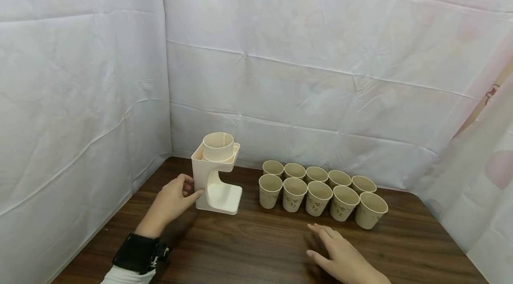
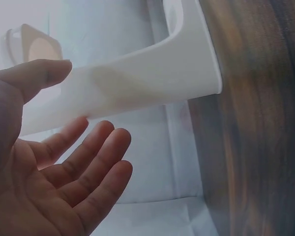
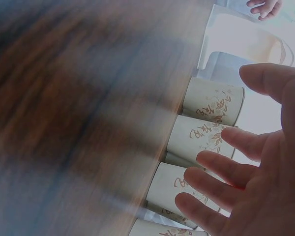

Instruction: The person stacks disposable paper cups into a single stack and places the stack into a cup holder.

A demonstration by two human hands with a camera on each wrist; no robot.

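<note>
1. Left hand (image 1: 176, 197) is right up at the cream plastic C-shaped holder (image 1: 202, 177). Its fingers are loosely spread, thumb well apart from the rest. Doesn't look like it's got hold of anything (can't really tell if the fingertips are brushing the plastic).

2. The relation that matters, imo: the holder stands upright, long axis vertical, just to the right of the left fingers. That hand is easily the nearer one; the right fingers are well apart from it.

3. A round open-topped cylinder (image 1: 218, 148) sits in the holder's top, above the left fingers.

4. Right hand (image 1: 340, 253) hovers over the wood-grain table (image 1: 240, 248), fingers relaxed and apart, holding nothing.

5. Printed paper cups (image 1: 318, 197) stand mouth-up in two rows of five, just beyond the right fingers.
</note>
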